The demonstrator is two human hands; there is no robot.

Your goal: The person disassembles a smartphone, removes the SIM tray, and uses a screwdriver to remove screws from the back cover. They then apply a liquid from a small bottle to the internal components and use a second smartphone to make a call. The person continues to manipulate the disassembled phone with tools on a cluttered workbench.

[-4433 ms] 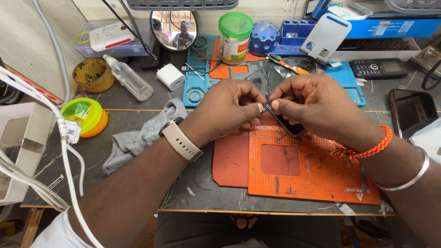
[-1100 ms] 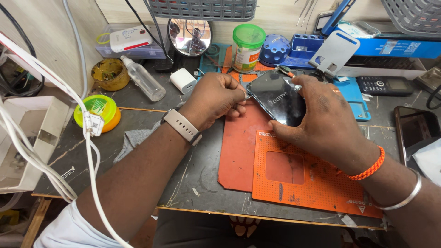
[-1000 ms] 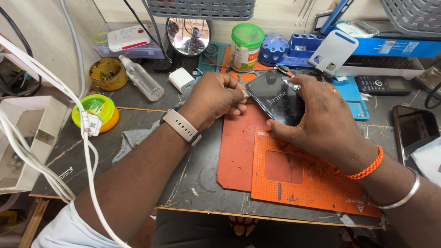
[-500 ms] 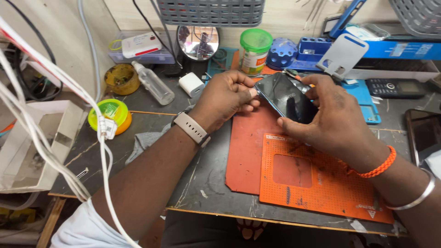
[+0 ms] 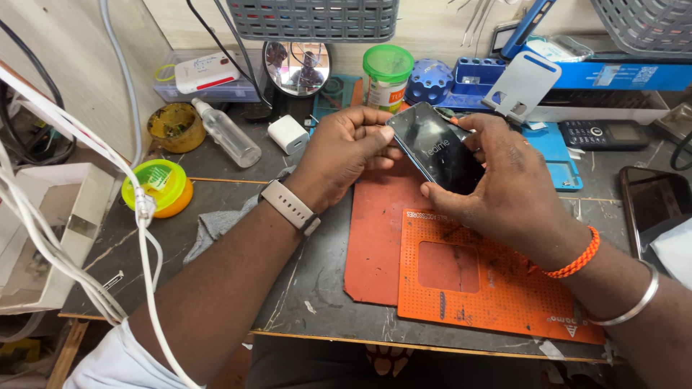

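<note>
Right now you are holding the dark phone tilted above the orange mat, your right hand cradling its edges while your left hand is pinching its top corner; keep that grip gentle and even.
</note>
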